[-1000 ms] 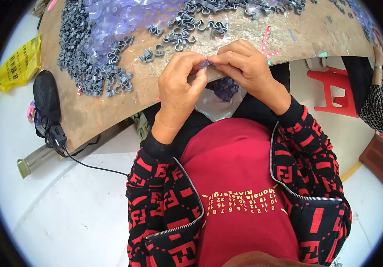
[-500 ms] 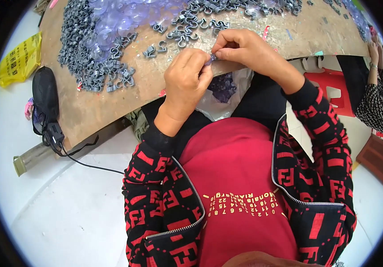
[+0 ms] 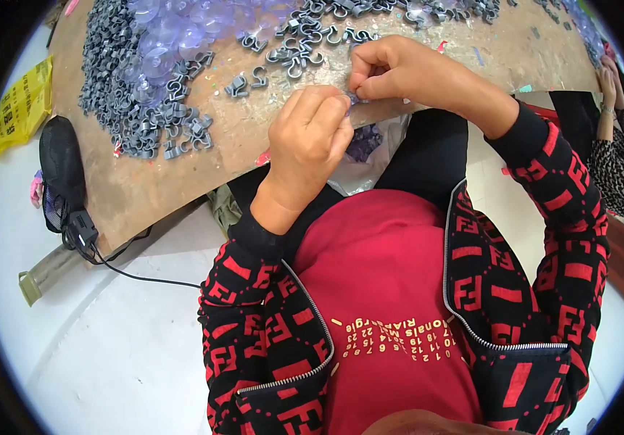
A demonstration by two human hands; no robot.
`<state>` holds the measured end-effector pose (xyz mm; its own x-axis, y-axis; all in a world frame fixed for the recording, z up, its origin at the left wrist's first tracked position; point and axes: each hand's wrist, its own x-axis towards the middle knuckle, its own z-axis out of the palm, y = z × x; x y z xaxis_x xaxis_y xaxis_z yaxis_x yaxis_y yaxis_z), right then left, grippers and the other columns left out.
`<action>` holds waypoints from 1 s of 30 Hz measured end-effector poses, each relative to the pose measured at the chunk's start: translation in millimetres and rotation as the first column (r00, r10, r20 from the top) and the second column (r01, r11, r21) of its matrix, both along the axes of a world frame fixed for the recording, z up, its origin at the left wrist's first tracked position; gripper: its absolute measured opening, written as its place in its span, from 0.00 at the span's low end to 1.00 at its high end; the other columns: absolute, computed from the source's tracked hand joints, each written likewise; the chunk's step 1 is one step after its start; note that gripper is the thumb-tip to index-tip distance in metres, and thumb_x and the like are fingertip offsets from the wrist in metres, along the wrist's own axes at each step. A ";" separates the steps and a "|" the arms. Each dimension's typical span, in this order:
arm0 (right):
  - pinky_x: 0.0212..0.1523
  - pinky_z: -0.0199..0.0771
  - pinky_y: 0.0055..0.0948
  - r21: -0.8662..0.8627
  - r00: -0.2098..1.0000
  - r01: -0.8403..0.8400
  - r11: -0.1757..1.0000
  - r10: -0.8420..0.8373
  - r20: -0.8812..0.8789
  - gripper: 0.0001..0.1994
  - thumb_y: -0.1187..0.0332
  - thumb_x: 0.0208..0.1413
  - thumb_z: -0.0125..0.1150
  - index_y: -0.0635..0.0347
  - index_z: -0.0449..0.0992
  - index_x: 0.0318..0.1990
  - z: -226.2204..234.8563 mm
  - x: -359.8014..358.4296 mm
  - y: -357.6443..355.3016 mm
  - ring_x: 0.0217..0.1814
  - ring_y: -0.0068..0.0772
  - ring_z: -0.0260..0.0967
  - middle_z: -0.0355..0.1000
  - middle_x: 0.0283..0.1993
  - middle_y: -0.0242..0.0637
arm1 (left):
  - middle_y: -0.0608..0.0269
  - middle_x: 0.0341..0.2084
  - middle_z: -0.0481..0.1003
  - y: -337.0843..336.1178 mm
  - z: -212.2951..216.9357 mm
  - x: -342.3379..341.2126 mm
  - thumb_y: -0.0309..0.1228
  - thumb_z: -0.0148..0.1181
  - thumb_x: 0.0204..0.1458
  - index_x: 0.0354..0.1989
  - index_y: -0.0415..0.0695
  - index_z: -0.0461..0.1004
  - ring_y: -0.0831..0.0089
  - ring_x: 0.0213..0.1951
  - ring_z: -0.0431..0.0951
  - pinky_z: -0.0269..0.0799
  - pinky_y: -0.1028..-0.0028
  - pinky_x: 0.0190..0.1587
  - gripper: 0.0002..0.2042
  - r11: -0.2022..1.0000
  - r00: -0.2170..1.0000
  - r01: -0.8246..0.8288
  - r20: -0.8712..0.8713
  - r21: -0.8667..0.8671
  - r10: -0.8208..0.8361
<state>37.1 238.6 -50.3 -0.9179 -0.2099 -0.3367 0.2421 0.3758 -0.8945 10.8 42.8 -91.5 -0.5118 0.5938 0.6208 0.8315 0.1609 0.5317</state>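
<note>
My left hand (image 3: 308,134) and my right hand (image 3: 406,72) are close together over the table's near edge, fingers closed in a pinch. Between their fingertips shows a bit of a small bluish piece (image 3: 355,98), mostly hidden, so its kind cannot be made out. Beyond the hands, grey plastic clips (image 3: 301,54) lie loose on the brown table (image 3: 243,123). To the left is a heap of more grey clips (image 3: 109,72) beside a pile of clear, purple-tinted suction cups (image 3: 156,61). Below the hands, a clear bag (image 3: 391,138) with dark purple pieces hangs at the table edge.
A yellow bag (image 3: 22,109) and a black pouch with a cable (image 3: 63,159) are at the table's left edge. Another person's arm (image 3: 606,109) reaches to the table at the far right. Red scraps (image 3: 263,156) lie on the tabletop.
My right hand has moved slightly up and its forearm has swung outward to the right. My left hand has dropped a little. The view has shifted slightly.
</note>
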 end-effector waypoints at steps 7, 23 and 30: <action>0.26 0.60 0.17 -0.008 0.999 -0.014 1.000 0.015 0.048 0.04 0.71 0.49 0.58 0.62 0.71 0.28 4.4 -0.3 -3.1 0.26 0.12 0.61 0.68 0.24 0.23 | 0.61 0.30 0.72 -2.0 -2.8 -1.1 0.18 0.60 0.34 0.31 0.41 0.71 0.63 0.30 0.73 0.70 0.69 0.31 0.12 1.000 1.000 -0.002 0.009 -0.020 0.002; 0.25 0.58 0.19 0.090 0.999 0.021 0.996 -0.018 -0.034 0.03 0.73 0.43 0.55 0.62 0.69 0.24 1.8 -0.3 -7.5 0.25 0.13 0.58 0.65 0.21 0.24 | 0.60 0.30 0.71 2.8 -1.4 -4.4 0.18 0.60 0.35 0.30 0.41 0.70 0.62 0.31 0.72 0.70 0.69 0.32 0.11 0.999 0.999 0.033 -0.011 -0.002 -0.033; 0.25 0.58 0.20 0.144 0.997 0.014 0.989 -0.003 -0.077 0.03 0.73 0.42 0.56 0.62 0.69 0.23 -1.1 -2.8 -6.6 0.25 0.14 0.58 0.64 0.20 0.25 | 0.61 0.31 0.72 4.2 -0.1 -4.6 0.19 0.60 0.36 0.28 0.41 0.69 0.63 0.29 0.71 0.70 0.69 0.31 0.10 0.999 0.999 0.024 -0.033 -0.032 -0.025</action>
<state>34.3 231.9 -51.4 -0.9437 -0.1565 -0.2914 0.1785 0.5006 -0.8471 6.2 47.0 -91.6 -0.4758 0.6255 0.6183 0.8528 0.1561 0.4983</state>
